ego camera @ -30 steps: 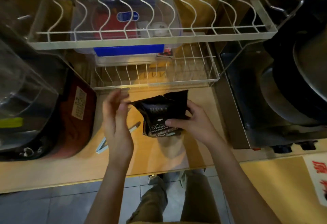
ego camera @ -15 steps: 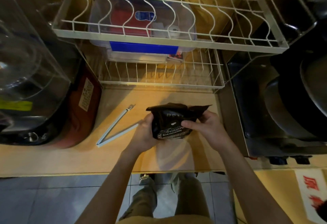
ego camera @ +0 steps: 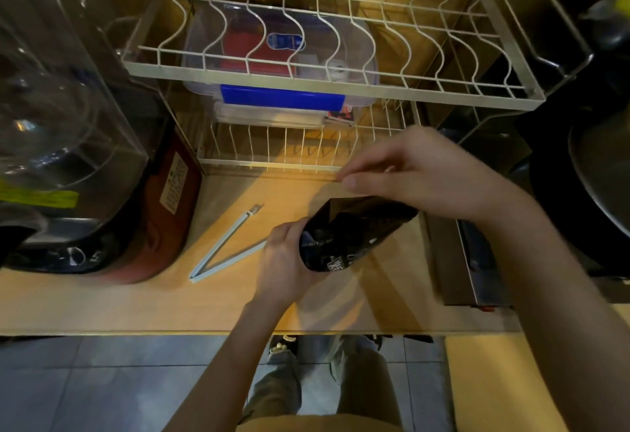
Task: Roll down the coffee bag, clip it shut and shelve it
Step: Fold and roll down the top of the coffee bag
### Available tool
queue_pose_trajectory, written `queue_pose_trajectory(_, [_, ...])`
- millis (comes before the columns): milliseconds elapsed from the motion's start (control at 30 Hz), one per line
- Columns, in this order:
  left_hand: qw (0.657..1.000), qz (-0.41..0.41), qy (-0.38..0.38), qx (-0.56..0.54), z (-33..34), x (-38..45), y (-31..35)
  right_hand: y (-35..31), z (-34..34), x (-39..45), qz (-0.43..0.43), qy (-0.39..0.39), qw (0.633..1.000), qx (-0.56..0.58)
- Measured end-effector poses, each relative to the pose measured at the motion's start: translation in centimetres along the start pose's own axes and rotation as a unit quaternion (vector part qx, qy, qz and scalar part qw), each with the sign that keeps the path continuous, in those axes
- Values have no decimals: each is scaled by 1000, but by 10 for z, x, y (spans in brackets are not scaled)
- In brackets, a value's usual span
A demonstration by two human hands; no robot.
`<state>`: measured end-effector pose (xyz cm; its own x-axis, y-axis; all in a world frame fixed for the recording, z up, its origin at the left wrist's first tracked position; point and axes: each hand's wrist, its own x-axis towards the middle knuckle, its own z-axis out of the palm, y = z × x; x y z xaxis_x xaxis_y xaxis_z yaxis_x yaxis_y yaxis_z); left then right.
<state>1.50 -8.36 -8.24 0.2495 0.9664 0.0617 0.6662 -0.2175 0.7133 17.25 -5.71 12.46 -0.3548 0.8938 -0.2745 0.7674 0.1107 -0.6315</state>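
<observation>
My left hand [ego camera: 284,261] grips the lower left side of the black coffee bag [ego camera: 351,237], which is tilted above the wooden counter [ego camera: 102,302]. The bag's top looks folded over. My right hand [ego camera: 419,172] sits over the bag's upper edge with fingers and thumb drawn together, and its palm hides the bag's top right corner. A long pale clip [ego camera: 225,249] lies open in a V on the counter, just left of my left hand. The white wire rack [ego camera: 327,87] stands behind the bag.
A clear plastic box with a blue latch [ego camera: 279,97] sits inside the rack's lower level. A red and black cooker [ego camera: 160,227] and a clear container [ego camera: 51,90] crowd the left. A metal appliance [ego camera: 467,261] and dark pans [ego camera: 600,165] stand at the right.
The bag has tipped from upright to slanted, with its top pushed over. My right hand has risen from the bag's side to above its top. My left hand has stayed on the bag's left side.
</observation>
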Motion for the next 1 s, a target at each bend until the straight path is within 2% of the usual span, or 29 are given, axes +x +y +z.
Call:
queue_pose_trajectory(67, [1000, 13, 1, 16, 2, 1, 5, -11, 12, 16, -4, -49, 990, -132])
queue_pose_trajectory(167, [999, 31, -5, 21, 6, 2, 7, -19, 36, 31, -2, -86, 947, -309])
queue_pose_trajectory(300, [1000, 13, -13, 15, 10, 3, 3, -20, 76, 41, 41, -145, 864, -481])
queue_pose_trajectory(400, [1000, 17, -6, -4, 11, 3, 3, -11, 96, 41, 41, -134, 798, -586])
queue_pose_trajectory(467, [1000, 17, 2, -23, 11, 3, 5, -3, 95, 38, 14, -117, 800, -589])
queue_pose_trajectory(567, [999, 11, 5, -42, 11, 4, 4, 2, 82, 34, -25, -111, 826, -552])
queue_pose_trajectory(700, [999, 19, -3, -48, 11, 3, 3, 6, 71, 31, -9, -109, 841, -529])
queue_pose_trajectory(867, [998, -5, 2, -66, 9, -4, -1, 8, 61, 34, -4, -48, 884, -465])
queue_pose_trajectory(1000, [997, -21, 0, -69, 9, -5, -3, 5, 64, 36, -13, -56, 879, -474])
